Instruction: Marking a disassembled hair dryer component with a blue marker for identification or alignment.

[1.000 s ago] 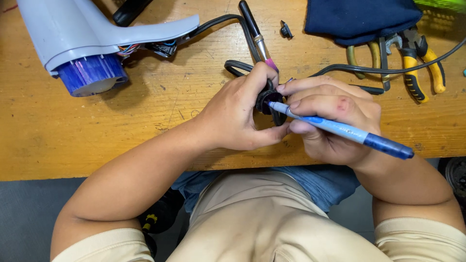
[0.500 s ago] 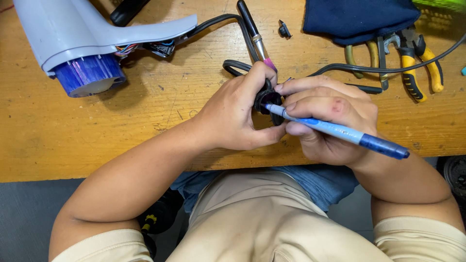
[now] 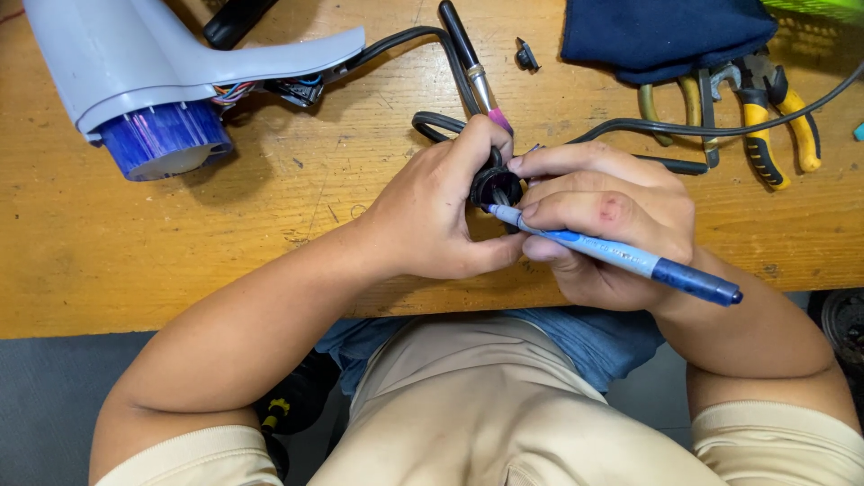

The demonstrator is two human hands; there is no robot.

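My left hand (image 3: 438, 211) grips a small round black part (image 3: 496, 186) over the near edge of the wooden table (image 3: 180, 243). My right hand (image 3: 605, 216) holds a blue screwdriver (image 3: 621, 256) like a pen, its tip pushed into the black part. A black cable (image 3: 432, 126) runs from the part toward the back of the table. The part is mostly hidden by my fingers.
A grey hair dryer shell with a blue round nozzle (image 3: 162, 144) lies at the back left, coloured wires (image 3: 270, 88) showing. A black pen-like tool with a pink tip (image 3: 474, 67), a small black piece (image 3: 526, 58), a dark blue cloth (image 3: 666, 36) and yellow-handled pliers (image 3: 765, 117) lie behind.
The screwdriver handle has tilted slightly lower at the right. Both hands stay together on the black part.
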